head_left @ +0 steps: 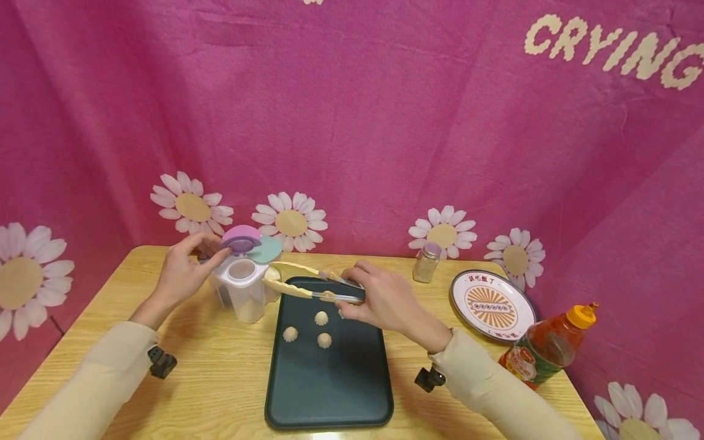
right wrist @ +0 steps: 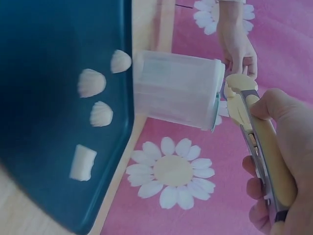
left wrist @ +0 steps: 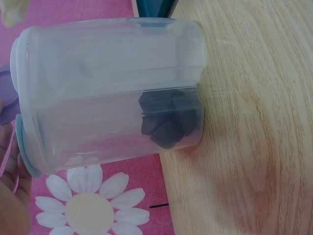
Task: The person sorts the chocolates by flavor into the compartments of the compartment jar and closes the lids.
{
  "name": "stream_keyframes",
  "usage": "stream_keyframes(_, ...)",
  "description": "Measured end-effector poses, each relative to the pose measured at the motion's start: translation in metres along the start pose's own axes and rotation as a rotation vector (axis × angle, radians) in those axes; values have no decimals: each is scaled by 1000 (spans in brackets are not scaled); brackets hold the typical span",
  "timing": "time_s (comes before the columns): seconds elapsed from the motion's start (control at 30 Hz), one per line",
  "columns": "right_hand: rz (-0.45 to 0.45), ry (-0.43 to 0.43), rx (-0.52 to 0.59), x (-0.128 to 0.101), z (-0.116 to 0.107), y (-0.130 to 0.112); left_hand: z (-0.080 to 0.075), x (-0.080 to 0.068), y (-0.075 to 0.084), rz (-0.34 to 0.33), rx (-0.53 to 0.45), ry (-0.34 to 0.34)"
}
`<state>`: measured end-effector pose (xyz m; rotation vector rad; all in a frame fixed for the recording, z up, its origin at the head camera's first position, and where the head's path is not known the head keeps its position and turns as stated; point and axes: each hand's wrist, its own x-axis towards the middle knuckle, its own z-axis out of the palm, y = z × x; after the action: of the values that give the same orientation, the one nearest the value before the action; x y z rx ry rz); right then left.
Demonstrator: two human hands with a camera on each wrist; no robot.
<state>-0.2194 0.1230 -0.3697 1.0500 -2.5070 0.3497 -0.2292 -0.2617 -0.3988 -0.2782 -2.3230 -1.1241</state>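
Tongs reach across the far end of the tray, tips toward the clear container.

Their long axis runs sideways over the tray, handles to its right, tips past its far-left corner; the right hand grasps the handles, so the tongs extend leftward from it, though whether the tips grip anything is hard to tell. Upright just left of the tray's far end stands the container, its raised purple lid pinched by the left hand. The left wrist view reveals dark pieces inside; the right wrist view, a whole white block on the tray, mostly hidden from the head camera.
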Motion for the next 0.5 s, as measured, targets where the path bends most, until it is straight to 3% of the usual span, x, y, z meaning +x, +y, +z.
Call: stream_keyframes(0.5, -27, -41, 49, 50, 18, -13, -1, -1, 0, -7, 9, -10)
